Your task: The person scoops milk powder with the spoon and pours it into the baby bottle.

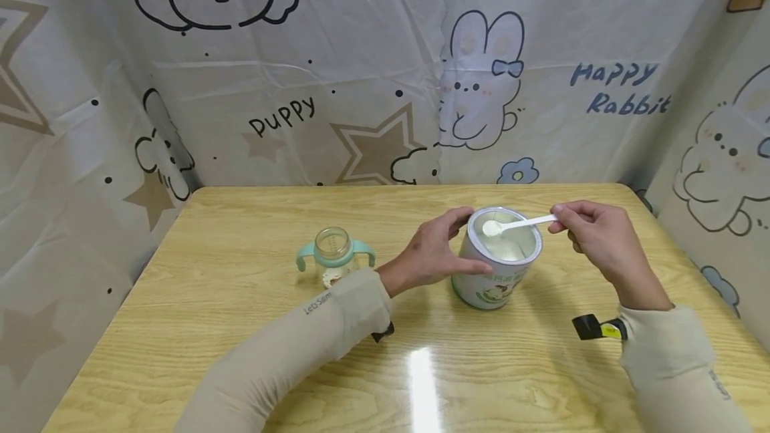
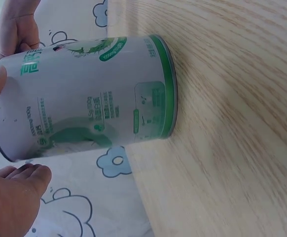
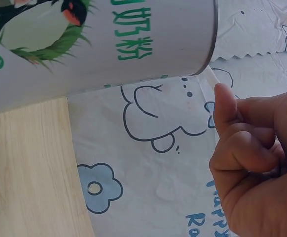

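A white milk powder can (image 1: 494, 279) with green print stands on the table, its top off and pale powder visible inside. My left hand (image 1: 430, 249) holds the can near its rim, thumb across the front and fingers at the far side. In the left wrist view the can (image 2: 84, 98) fills the space between that thumb and fingers. Between thumb and fingers my right hand (image 1: 601, 236) pinches the handle of a white scoop (image 1: 529, 222). The scoop's bowl is over the can's opening and looks white-filled. In the right wrist view the can mostly hides the scoop.
A clear baby bottle (image 1: 333, 256) with mint-green handles, its top uncovered, stands left of the can, partly behind my left sleeve (image 1: 313, 326). The wooden table (image 1: 252, 232) meets a printed cloth (image 1: 361, 52) at the back and sides.
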The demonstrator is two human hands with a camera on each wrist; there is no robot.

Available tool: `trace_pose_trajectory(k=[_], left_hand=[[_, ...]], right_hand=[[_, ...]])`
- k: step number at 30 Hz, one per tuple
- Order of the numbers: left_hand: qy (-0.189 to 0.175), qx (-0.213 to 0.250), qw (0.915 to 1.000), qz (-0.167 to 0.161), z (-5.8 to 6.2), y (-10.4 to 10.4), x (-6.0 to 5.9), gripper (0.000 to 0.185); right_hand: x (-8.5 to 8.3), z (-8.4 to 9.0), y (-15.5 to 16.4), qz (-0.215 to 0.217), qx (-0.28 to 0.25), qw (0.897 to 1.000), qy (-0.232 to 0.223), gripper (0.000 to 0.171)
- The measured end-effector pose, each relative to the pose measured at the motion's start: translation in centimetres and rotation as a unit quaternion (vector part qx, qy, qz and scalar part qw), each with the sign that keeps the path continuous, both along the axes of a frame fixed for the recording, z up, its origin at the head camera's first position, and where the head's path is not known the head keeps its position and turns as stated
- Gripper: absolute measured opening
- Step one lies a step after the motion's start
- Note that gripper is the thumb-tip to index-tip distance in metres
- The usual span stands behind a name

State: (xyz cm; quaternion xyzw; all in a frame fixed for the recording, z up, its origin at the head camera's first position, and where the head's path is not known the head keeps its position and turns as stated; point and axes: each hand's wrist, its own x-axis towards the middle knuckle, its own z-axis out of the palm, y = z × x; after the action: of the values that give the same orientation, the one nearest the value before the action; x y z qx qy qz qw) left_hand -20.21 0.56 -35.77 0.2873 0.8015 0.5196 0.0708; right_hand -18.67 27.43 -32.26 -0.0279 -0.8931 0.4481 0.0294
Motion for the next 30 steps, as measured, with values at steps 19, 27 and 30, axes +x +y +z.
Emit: trace_pose_trajectory(k=[19,27,30], left_hand=[[-0.036,-0.003,0.9988,0.033,1.1,-4.3,0.3,0.092],[-0.04,0.01,0.9983,0.043,1.4,-6.4,0.4,0.09],[-0.036,0.014,0.9982,0.045,1.6,-7.0,0.5,0.09]], right_hand=[[0.0,1.6,-0.5,-0.011,-0.087,0.996,0.013,0.037],[-0.1,2.0,-1.3,-0.003,-0.106,0.994,0.026,0.034],[-0.2,2.1,-1.8,0.002,-0.106,0.994,0.024,0.038]])
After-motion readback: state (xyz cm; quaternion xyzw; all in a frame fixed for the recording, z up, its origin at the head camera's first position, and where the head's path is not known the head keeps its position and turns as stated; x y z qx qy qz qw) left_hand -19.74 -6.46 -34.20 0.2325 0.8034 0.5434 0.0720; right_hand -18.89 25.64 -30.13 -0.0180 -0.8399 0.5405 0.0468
